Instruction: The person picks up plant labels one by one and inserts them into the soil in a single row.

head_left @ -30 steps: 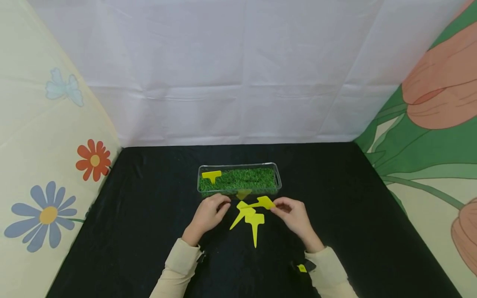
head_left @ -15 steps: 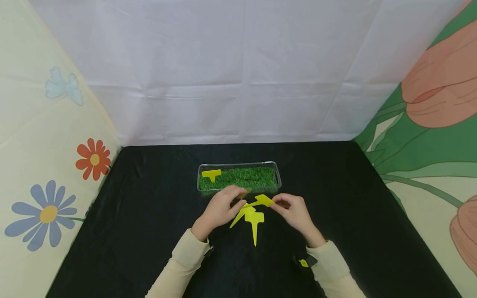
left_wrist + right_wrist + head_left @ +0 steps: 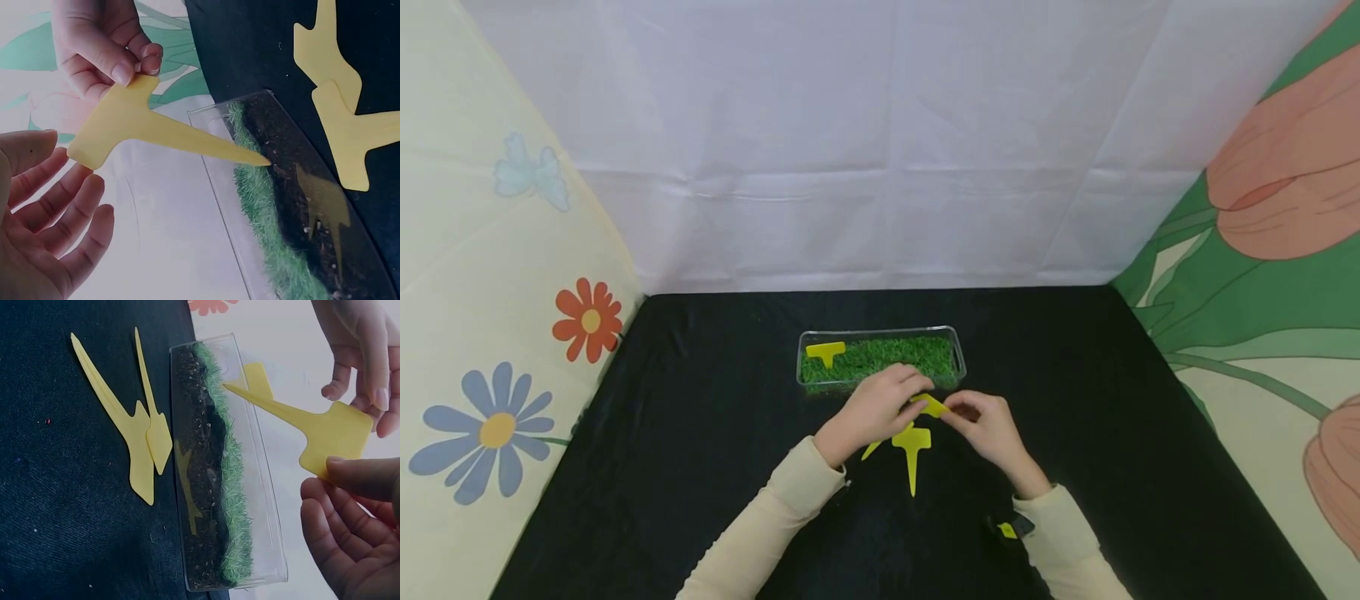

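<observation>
My right hand (image 3: 988,423) pinches a yellow T-shaped plant label (image 3: 337,434) by one end of its head, thumb on its face. The label's pointed stem reaches toward the clear box. My left hand (image 3: 53,219) is at the label's other end, thumb and fingers spread around the edge without closing on it; whether a fingertip touches it I cannot tell. Two more yellow plant labels lie overlapping on the black cloth, one label (image 3: 912,454) plain in the head view, the other label (image 3: 161,437) partly under my left hand there.
A clear plastic box (image 3: 880,385) with dark soil and green turf (image 3: 887,354) stands just beyond my hands. One yellow label (image 3: 826,353) stands upright at its left end. Black cloth (image 3: 700,417) covers the table, with a white backdrop (image 3: 880,167) behind.
My left hand has moved right and slightly forward, from beside the loose labels up to the held label. My right hand stays nearly still, keeping its pinch.
</observation>
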Demonstrator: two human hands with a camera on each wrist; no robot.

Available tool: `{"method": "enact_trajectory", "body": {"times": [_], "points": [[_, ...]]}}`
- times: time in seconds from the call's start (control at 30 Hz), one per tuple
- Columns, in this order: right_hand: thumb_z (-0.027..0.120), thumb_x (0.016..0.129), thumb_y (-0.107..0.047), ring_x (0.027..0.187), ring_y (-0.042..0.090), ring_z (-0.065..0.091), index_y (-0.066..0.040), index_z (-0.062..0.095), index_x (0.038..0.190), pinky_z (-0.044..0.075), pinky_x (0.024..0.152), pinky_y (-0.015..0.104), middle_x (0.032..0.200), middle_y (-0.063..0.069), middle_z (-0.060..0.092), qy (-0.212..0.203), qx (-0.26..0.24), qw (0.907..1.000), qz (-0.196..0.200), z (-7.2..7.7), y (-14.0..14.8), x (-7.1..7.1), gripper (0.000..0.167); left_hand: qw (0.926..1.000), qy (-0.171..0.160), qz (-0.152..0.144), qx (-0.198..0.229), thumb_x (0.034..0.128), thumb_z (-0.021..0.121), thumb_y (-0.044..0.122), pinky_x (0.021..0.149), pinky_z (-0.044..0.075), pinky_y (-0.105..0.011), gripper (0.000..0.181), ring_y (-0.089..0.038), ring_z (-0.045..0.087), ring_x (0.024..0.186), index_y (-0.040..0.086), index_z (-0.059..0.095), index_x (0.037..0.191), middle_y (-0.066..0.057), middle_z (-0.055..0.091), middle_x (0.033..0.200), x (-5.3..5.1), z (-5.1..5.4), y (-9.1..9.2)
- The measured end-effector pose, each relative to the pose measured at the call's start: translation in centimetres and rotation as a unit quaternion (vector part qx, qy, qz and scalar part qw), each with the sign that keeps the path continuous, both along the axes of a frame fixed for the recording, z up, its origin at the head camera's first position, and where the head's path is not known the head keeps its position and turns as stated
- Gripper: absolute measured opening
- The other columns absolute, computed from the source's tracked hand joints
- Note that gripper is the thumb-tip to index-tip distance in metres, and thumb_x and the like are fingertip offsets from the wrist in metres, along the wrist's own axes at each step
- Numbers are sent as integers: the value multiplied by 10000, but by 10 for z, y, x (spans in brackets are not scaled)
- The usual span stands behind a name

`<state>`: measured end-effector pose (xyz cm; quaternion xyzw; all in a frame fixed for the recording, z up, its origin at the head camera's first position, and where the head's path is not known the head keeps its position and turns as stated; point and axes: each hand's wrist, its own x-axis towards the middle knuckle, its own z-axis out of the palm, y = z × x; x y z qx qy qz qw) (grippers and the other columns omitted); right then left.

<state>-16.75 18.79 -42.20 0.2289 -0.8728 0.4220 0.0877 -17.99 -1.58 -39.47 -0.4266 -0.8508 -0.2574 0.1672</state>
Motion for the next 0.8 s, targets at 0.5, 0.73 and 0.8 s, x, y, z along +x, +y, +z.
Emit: {"method": "enact_trajectory", "body": {"times": [0.5, 0.73, 0.8], "points": [[716, 726, 47, 579, 53, 562, -54, 664, 773, 481, 526, 240, 723, 19, 642, 117, 182, 9998, 22, -1, -2, 0, 123, 9949, 107, -78, -1002, 879, 602, 131, 663, 468, -190, 103, -96, 582, 715, 102, 682, 937, 5, 613, 835, -6, 7, 7], [717, 728, 43, 586, 75, 574, -59, 666, 771, 481, 530, 237, 726, 14, 641, 179, 212, 9996, 68, -3, -3, -1, 122, 9929, -42, -84, -1186, 889, 585, 132, 608, 448, -183, 103, -78, 553, 645, 118, 685, 867, 21, 596, 767, -6, 7, 8], [720, 725, 42, 586, 76, 577, -60, 666, 769, 483, 530, 238, 726, 12, 641, 206, 203, 9996, 70, -3, -3, 0, 124, 9925, -59, -65, -1223, 892, 581, 131, 589, 437, -178, 111, -74, 539, 621, 120, 681, 844, 22, 586, 744, -6, 7, 8]]}}
